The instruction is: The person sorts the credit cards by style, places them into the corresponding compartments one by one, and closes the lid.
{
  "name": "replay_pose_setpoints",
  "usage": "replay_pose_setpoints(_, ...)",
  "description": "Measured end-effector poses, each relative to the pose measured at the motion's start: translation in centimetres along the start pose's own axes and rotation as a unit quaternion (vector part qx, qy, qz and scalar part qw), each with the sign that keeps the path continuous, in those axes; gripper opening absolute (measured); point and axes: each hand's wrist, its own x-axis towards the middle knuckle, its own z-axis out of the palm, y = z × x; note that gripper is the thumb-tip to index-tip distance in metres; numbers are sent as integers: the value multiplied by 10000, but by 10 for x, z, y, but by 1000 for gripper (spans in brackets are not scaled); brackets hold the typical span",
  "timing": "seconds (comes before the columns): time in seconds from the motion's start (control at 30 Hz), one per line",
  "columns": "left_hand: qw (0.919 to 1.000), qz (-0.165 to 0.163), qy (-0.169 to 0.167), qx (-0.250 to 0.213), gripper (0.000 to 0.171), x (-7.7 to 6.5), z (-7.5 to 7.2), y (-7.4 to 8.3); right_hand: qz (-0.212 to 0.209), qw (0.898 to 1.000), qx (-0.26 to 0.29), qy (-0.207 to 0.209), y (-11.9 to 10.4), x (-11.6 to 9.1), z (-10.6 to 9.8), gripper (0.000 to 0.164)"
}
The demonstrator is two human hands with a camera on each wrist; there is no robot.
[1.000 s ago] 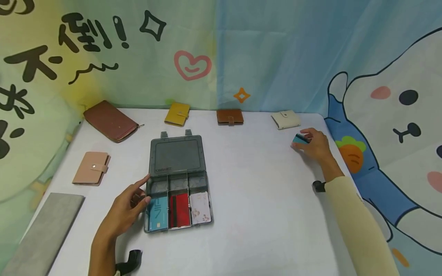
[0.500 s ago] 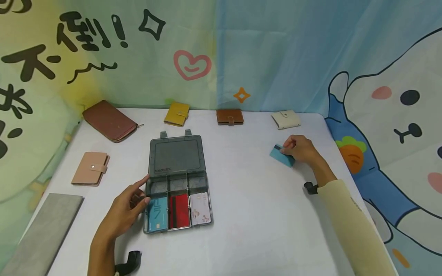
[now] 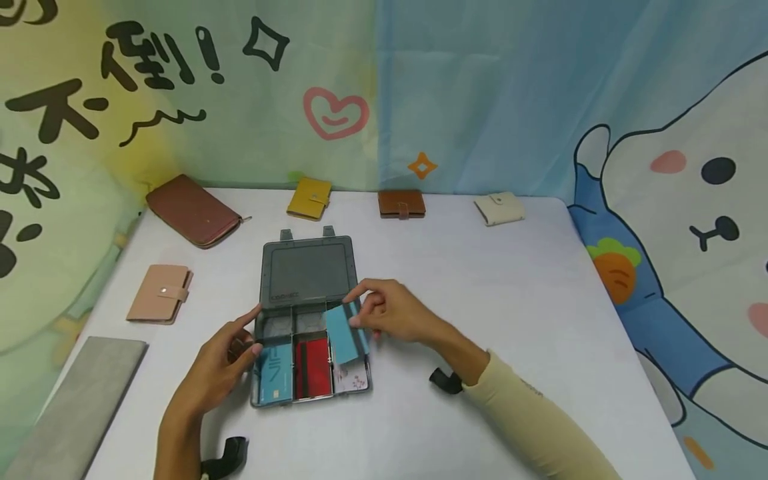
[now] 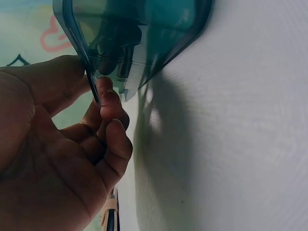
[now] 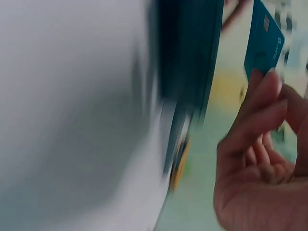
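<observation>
A dark translucent plastic storage box (image 3: 309, 270) lies on the table with its lid folded back. My left hand (image 3: 210, 367) holds its left side, thumb and fingertips at the rim; the left wrist view shows this edge close up. A blue card (image 3: 276, 375), a red card (image 3: 321, 365) with a black stripe and a white patterned card (image 3: 351, 380) fill the front compartments. My right hand (image 3: 399, 313) pinches another blue card (image 3: 341, 339) at its right edge, tilted over the right column of the box. In the right wrist view this card (image 5: 263, 41) shows a chip.
Along the back lie a brown zip wallet (image 3: 193, 212), a yellow wallet (image 3: 309, 199), a small brown wallet (image 3: 401, 203) and a cream wallet (image 3: 499, 209). A pink-beige wallet (image 3: 157, 293) and a long grey slab (image 3: 84, 407) are at the left. A printed curtain (image 3: 480, 100) hangs behind.
My right hand has carried the blue card leftward from near the cream wallet to over the box's right side. The left hand has stayed at the box's left edge.
</observation>
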Motion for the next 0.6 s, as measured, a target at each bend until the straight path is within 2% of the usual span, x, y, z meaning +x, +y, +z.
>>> replay_pose_setpoints(0.17, 10000, -53, -14, 4, 67, 1, 0, 2, 25, 10000, -21, -94, -11, 15, 58, 28)
replay_pose_setpoints(0.3, 10000, 41, 13, -10, 67, 1, 0, 0, 2, 9988, -478, -89, -16, 22, 84, 32)
replay_pose_setpoints(0.4, 10000, 56, 11, -22, 66, 1, 0, -1, -178, 9950, -971, -166, -19, 24, 89, 35)
replay_pose_setpoints(0.47, 10000, 26, -1, -71, 66, 0, 0, -1, -272, 9922, -1216, -48, -19, 25, 84, 35)
replay_pose_setpoints(0.53, 10000, 24, 3, -95, 66, 0, 0, 0, -273, 9920, -1206, 238, -16, 28, 74, 32)
replay_pose_setpoints(0.6, 9999, 29, 24, -113, 66, 0, 0, 0, -203, 9903, -1168, 719, -11, 32, 59, 30)
